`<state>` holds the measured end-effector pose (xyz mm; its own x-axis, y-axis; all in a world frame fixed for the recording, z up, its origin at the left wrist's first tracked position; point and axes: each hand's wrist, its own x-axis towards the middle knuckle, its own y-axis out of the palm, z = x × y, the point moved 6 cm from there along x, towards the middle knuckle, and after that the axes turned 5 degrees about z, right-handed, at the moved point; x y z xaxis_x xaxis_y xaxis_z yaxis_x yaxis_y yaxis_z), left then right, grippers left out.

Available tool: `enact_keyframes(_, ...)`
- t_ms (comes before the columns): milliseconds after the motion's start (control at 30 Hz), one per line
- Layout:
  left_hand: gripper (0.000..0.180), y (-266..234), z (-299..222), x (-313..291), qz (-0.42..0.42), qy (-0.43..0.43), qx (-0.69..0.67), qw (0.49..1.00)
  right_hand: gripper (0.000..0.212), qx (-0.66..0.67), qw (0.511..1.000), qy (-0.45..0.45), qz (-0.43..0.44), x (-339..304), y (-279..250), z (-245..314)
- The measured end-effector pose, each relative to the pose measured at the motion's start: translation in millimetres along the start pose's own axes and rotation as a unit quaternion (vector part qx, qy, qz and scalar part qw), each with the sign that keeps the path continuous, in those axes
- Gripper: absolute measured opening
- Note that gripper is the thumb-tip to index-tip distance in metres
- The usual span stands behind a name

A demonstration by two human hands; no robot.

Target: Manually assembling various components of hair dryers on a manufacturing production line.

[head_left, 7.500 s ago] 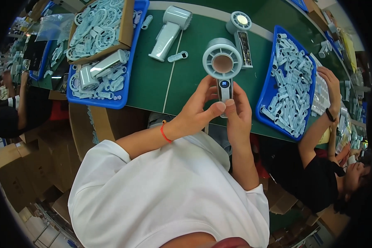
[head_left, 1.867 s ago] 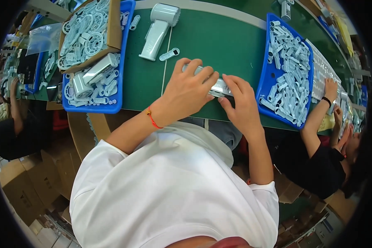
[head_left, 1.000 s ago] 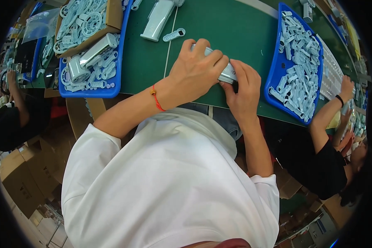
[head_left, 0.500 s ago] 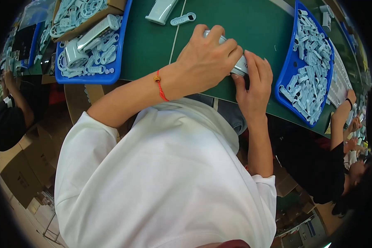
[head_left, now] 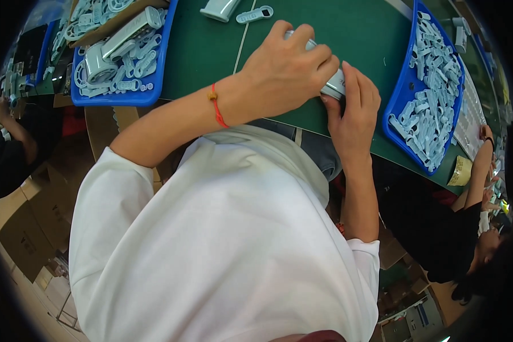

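Observation:
Both hands grip a white, elongated plastic casing [head_left: 335,85] over the green table. My left hand [head_left: 288,74], with a red cord bracelet on its wrist, wraps over the casing from above, its fingers bent and hiding much of it. At the casing's near right end, my right hand [head_left: 354,108] closes with the thumb below and the fingers along the side. Beyond them, at the far edge of view, lies a similar white casing [head_left: 219,9]. Beside that one rests a small light-blue panel [head_left: 255,15] with a dark window.
A blue tray [head_left: 119,100] on the left holds light-blue parts, white casings and a cardboard box [head_left: 92,35]. On the right, another blue tray [head_left: 386,128] is full of small light-blue parts. A yellow tape roll [head_left: 460,171] and a co-worker's arm [head_left: 480,165] are beyond it.
The view has shifted slightly, so the table and trays sit a little differently in the picture. Both hands keep their hold on the casing with little visible change.

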<state>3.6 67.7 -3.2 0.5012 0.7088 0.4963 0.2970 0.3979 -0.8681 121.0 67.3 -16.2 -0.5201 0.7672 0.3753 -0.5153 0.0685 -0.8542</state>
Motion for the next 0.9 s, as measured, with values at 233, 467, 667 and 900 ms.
enact_keyframes(233,0.016,-2.4,-6.0,2.6,0.011,-0.005,0.041,0.999,0.054,0.014,0.999,0.034,-0.013,-3.0,-2.6,0.5)
enact_keyframes(467,0.023,-5.5,0.1,3.6,0.037,-0.013,-0.001,0.999,0.052,0.076,0.995,0.058,-0.01,-6.2,-4.4,-4.4)
enact_keyframes(667,0.046,-6.2,1.9,3.1,0.083,-0.045,-0.065,0.993,0.051,0.112,0.993,0.04,0.01,0.0,-3.6,-11.1)
enact_keyframes(900,0.045,-11.7,4.6,5.2,0.077,-0.046,-0.083,0.993,0.049,0.14,0.989,0.044,-0.001,-0.3,-6.5,-9.6)
